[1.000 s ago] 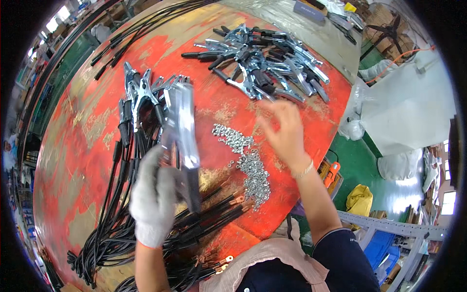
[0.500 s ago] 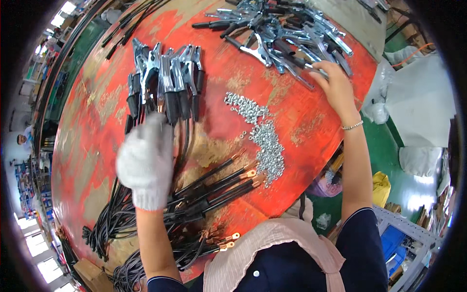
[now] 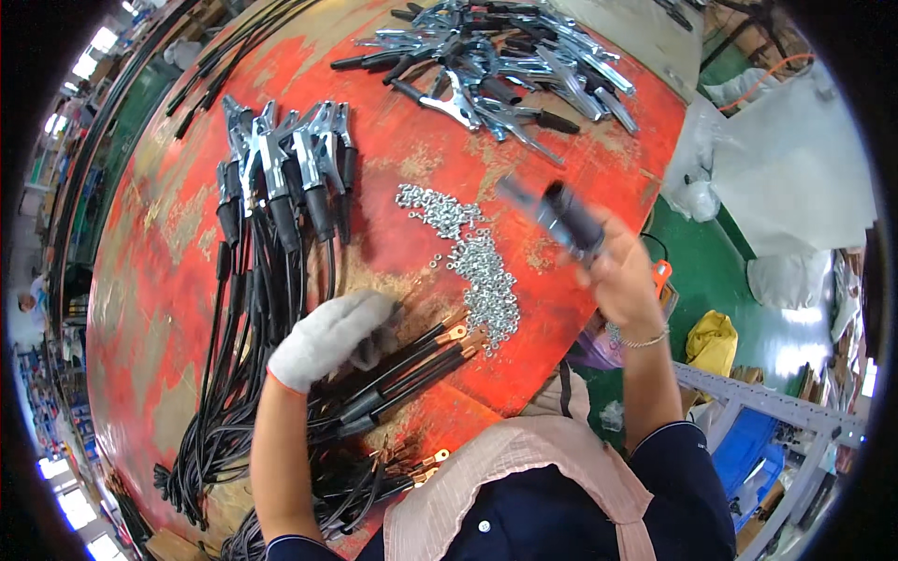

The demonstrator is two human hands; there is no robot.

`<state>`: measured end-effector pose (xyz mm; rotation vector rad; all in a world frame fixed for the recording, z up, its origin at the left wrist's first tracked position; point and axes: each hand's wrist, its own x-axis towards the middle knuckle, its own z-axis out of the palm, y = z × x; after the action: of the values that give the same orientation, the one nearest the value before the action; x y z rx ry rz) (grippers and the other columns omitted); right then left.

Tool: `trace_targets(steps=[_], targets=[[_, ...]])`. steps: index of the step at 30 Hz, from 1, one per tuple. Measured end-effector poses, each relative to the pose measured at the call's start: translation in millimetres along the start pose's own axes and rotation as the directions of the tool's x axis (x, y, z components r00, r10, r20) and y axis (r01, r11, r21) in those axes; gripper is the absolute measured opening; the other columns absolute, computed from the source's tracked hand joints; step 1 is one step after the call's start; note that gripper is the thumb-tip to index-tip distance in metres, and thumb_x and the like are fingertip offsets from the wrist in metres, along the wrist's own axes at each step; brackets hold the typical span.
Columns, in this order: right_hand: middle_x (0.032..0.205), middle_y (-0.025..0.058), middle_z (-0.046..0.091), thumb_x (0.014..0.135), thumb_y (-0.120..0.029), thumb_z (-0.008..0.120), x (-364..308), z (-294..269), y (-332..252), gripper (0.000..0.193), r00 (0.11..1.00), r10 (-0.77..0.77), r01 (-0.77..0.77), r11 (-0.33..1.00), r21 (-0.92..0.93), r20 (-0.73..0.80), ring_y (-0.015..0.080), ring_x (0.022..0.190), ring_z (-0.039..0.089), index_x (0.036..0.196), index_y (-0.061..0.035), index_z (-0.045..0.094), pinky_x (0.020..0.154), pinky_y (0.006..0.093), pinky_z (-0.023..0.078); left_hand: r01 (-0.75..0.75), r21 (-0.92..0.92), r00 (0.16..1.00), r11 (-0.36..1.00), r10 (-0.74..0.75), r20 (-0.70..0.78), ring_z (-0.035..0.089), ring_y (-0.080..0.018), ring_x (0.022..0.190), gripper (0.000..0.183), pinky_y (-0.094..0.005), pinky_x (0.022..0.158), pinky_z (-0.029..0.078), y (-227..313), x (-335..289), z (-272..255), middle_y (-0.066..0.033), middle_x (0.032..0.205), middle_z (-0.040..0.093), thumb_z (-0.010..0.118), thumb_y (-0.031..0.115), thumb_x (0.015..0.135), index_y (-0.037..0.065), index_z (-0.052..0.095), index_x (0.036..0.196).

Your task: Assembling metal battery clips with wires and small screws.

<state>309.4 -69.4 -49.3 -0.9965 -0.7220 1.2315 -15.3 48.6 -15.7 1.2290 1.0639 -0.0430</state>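
Observation:
My right hand (image 3: 622,276) is closed round a spring clamp (image 3: 571,220) with black handle sleeves, smeared by motion, above the table's right side. My left hand (image 3: 337,337), in a white glove, bends over the black cables (image 3: 412,360) with its fingers curled on one; the fingertips partly hide it. Copper lugs (image 3: 456,334) end some of these cables, just right of the glove. Beyond it lies a row of clamps (image 3: 281,168) joined to black cables. A heap of loose clamps (image 3: 505,70) covers the far side. Small metal nuts (image 3: 486,290) are spread between my hands.
The worn red table (image 3: 374,178) curves away at both sides. More cables (image 3: 248,47) lie at its far left, another bundle (image 3: 383,472) near my body. Right of the table stand a metal rack (image 3: 786,402) with blue bins and a yellow bag (image 3: 711,338) on the green floor.
My right hand has come back from the clamp heap toward me with a clamp in it. My left hand has moved right and nearer, from the clamp row to the lugged cables.

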Motion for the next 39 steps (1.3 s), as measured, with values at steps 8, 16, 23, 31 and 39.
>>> trace_targets(steps=[8,16,23,31,39], targets=[[0.097,0.0063,0.066,0.073,-0.036,0.084,-30.8,30.5,31.1,0.066,0.967,0.253,-0.237,0.863,0.447,0.024,0.0125,0.086,0.066,0.116,0.0020,0.053,0.072,0.0236,0.055,-0.052,-0.252,0.998,0.966,0.059,0.021,0.050,-0.0094,0.056,0.028,-0.0230,0.051,0.038,-2.9,1.6,4.0,-0.0025,0.068,0.058,0.058,0.024,0.093,-0.002,0.064,0.100],[0.114,0.0177,0.065,0.073,-0.024,0.084,-33.4,31.1,19.5,0.061,0.998,-0.015,0.024,0.982,0.185,-0.053,0.0223,0.101,0.065,0.117,0.0053,0.054,0.089,0.0343,0.053,-0.250,-0.270,0.939,0.930,0.165,-0.303,0.059,-0.0116,0.062,0.018,-0.0228,0.053,0.046,8.2,-18.4,52.7,-0.0071,0.079,0.064,0.050,0.015,0.098,0.001,0.057,0.107],[0.107,0.0155,0.062,0.080,-0.045,0.075,-25.3,64.0,12.7,0.068,0.990,-0.130,0.127,0.991,-0.049,-0.061,0.0340,0.110,0.063,0.119,0.0023,0.045,0.091,0.0447,0.055,-0.396,0.200,0.852,0.896,0.440,-0.284,0.060,-0.0140,0.063,0.025,-0.0309,0.062,0.049,-10.0,-13.3,59.8,-0.0061,0.070,0.064,0.060,0.025,0.094,0.002,0.063,0.101],[0.101,0.0109,0.060,0.076,-0.047,0.078,-28.5,81.7,10.7,0.067,0.986,-0.157,0.163,0.981,-0.104,0.060,0.0396,0.106,0.063,0.111,0.0011,0.047,0.093,0.0555,0.051,-0.164,0.371,0.879,0.914,0.306,-0.365,0.067,-0.0195,0.065,0.033,-0.0318,0.061,0.050,6.8,-18.2,66.4,-0.0111,0.072,0.068,0.066,0.042,0.087,0.010,0.073,0.091],[0.108,0.0116,0.058,0.081,-0.031,0.077,-31.4,81.1,20.9,0.057,0.974,-0.182,0.185,0.983,-0.007,0.132,0.0352,0.113,0.061,0.116,0.0011,0.045,0.095,0.0463,0.050,-0.176,0.432,0.841,0.884,0.364,-0.401,0.066,-0.0200,0.059,0.030,-0.0323,0.056,0.049,6.1,-18.3,67.8,-0.0091,0.066,0.066,0.069,0.042,0.085,0.012,0.073,0.085]])
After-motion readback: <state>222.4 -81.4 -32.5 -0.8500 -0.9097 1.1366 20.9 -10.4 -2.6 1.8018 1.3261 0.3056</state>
